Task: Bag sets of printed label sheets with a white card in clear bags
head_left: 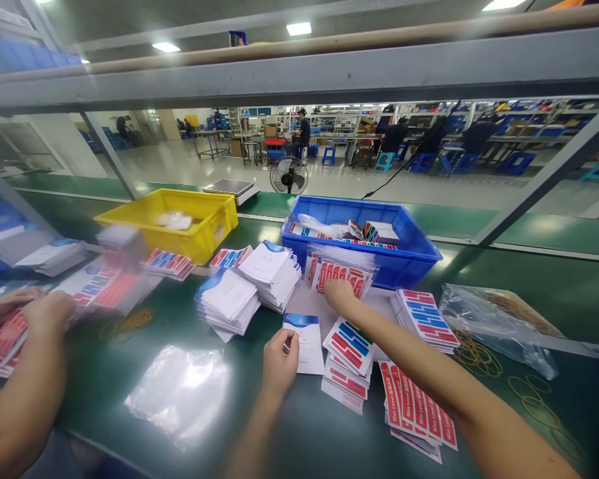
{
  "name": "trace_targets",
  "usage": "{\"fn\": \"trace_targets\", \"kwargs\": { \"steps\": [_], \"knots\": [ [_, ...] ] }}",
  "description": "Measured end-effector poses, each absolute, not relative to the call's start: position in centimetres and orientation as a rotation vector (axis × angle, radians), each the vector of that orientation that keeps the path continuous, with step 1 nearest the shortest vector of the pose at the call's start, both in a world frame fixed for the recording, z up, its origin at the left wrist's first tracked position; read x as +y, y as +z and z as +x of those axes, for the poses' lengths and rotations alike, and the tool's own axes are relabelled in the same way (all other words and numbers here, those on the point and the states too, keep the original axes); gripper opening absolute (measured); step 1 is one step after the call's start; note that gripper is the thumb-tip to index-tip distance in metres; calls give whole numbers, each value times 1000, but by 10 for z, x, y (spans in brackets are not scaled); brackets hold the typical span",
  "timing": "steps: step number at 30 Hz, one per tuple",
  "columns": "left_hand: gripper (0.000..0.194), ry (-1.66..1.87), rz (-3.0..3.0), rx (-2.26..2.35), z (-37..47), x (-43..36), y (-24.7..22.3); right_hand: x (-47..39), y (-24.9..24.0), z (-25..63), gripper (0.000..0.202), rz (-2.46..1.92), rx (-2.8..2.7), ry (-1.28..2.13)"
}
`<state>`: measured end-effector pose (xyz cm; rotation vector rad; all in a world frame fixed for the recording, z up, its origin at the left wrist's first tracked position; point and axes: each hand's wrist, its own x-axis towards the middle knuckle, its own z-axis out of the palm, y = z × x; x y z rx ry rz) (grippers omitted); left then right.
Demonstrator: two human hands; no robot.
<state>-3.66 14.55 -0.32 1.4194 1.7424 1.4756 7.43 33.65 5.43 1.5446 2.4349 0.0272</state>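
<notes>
Under left hand (279, 362) booklet (304, 342); right hand (340, 295) on stickers (343, 274)

On our green bench (299, 426) a yellow bin (180, 223) and a blue bin (379, 246) sit along the far edge. Booklet stacks (249, 286) lie mid-bench, card stacks (409, 399) toward the near edge, rubber bands (534, 399) at the right edge, a clear bag (180, 392) near-left.

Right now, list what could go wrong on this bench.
1. The left hand pinches one booklet right beside a leaning card stack; a nudge might topple it.
2. The right hand reaches for bagged cards propped against the blue bin; pulling one could drag the others down.
3. Loose rubber bands near the right forearm could get swept off.
</notes>
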Motion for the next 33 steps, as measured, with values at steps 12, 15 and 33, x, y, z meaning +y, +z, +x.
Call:
{"fn": "trace_targets", "kwargs": {
  "steps": [12, 15, 33],
  "knots": [
    [20, 1711, 1182, 1751, -48, 146, 3, 215, 55, 95, 60, 888, 2820, 17],
    [21, 1737, 1098, 1751, -50, 146, 4, 190, 28, 90, 77, 786, 2831, 47],
    [47, 1654, 471, 1076, -51, 144, 8, 189, 48, 123, 27, 1305, 3695, 168]
  ]
}}
